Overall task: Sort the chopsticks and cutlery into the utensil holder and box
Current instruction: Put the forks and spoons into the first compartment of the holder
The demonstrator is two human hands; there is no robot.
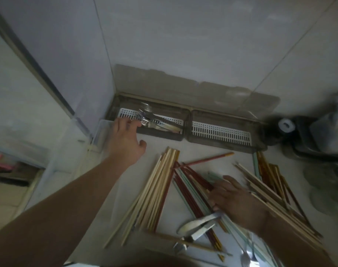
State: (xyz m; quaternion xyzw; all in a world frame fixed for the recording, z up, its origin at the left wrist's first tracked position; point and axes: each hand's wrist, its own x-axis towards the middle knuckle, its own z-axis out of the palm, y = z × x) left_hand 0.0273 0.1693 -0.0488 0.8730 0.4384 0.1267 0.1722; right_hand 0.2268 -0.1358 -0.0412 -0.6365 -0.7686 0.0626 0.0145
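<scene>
Dim, flat light with soft shadows; wide-angle bending at the edges; the right side smears with motion blur.

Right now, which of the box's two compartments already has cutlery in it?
The left compartment, beside the left hand: forks lie on its white slotted tray. The right compartment shows only its bare tray.

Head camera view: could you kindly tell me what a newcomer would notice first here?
Loose chopsticks, pale, red and green, fan across the counter's middle. Behind them a two-compartment box holds forks in its left half, where the left hand reaches. The right hand rests on chopsticks, near spoons.
</scene>
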